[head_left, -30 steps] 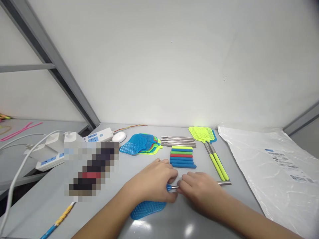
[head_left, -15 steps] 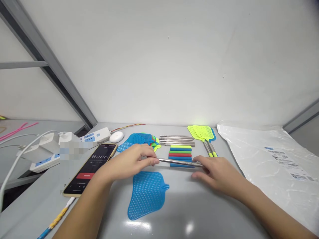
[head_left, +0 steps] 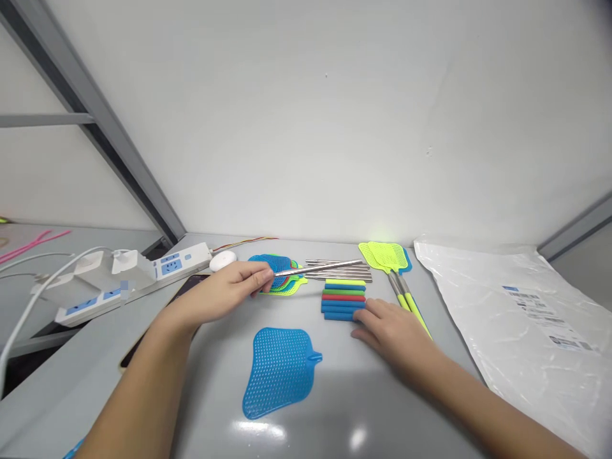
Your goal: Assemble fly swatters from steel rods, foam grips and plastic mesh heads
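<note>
My left hand [head_left: 239, 284] pinches one end of a thin metal rod [head_left: 320, 268], which points right and a little upward over other rods. At the right end of the lowest blue foam-like handle tube [head_left: 337, 315] is my right hand [head_left: 389, 328], thumb and fingers apart, fingertips at the tube. That tube lies in a stack of coloured handle tubes [head_left: 343, 298]. Between my arms a blue fly swatter head [head_left: 280, 373] rests flat, its short neck facing right. Behind my left hand are several overlapping swatter heads [head_left: 291, 287], partly hidden.
Several metal rods [head_left: 344, 275] lie behind the tubes. Fly swatters [head_left: 389, 256] with green heads sit at the back right. A white plastic mailer [head_left: 482, 306] covers the right side. Power strips [head_left: 182, 263], a white round device [head_left: 222, 259] and a partly covered phone [head_left: 143, 347] are on the left.
The rod was between both hands in front of the tubes. My right hand has let go and moved to the tubes, while my left has carried the rod left and back.
</note>
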### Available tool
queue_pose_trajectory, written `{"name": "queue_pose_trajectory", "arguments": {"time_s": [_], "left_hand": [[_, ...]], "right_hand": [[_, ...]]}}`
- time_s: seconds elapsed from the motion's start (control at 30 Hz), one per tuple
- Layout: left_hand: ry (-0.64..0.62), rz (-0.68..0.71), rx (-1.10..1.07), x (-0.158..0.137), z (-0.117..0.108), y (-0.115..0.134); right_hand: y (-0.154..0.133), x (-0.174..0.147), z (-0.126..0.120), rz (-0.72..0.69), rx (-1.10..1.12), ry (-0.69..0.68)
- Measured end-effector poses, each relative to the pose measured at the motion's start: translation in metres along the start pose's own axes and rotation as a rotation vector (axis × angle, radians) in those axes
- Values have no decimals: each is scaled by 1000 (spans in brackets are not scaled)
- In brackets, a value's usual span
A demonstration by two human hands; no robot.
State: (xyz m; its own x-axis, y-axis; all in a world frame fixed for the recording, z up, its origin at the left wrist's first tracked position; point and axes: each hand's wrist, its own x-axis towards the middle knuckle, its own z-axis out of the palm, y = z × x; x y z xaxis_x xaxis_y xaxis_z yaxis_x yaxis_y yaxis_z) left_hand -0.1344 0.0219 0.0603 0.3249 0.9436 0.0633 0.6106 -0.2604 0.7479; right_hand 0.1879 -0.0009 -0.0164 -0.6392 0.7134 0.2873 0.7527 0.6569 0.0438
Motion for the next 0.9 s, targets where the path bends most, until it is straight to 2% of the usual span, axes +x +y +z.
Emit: {"name": "queue_pose_trajectory", "arguments": {"time_s": [0.17,0.27,0.43,0.6,0.67,0.77,0.83,0.9], "left_hand": [[85,49,-126,4,10,7],[142,60,-334,8,16,10],[372,73,-820,19,35,14],[578,53,-1037,24,53,20],[623,49,-1106,25,57,21],[643,30,-1206,25,57,22],[664,6,-1240,25,56,22],[693,-7,-1233,26,55,20]], "right_hand": [[-2,-2,10,35,-35,51],[-4,0,11,36,-25,51],[-7,3,11,70,-54,51],[-10,1,15,39,-54,62],[-11,0,14,63,21,64],[-12,-3,9,229,253,81],[-11,-5,5,347,420,143],[-11,-8,2,382,541,232]]}}
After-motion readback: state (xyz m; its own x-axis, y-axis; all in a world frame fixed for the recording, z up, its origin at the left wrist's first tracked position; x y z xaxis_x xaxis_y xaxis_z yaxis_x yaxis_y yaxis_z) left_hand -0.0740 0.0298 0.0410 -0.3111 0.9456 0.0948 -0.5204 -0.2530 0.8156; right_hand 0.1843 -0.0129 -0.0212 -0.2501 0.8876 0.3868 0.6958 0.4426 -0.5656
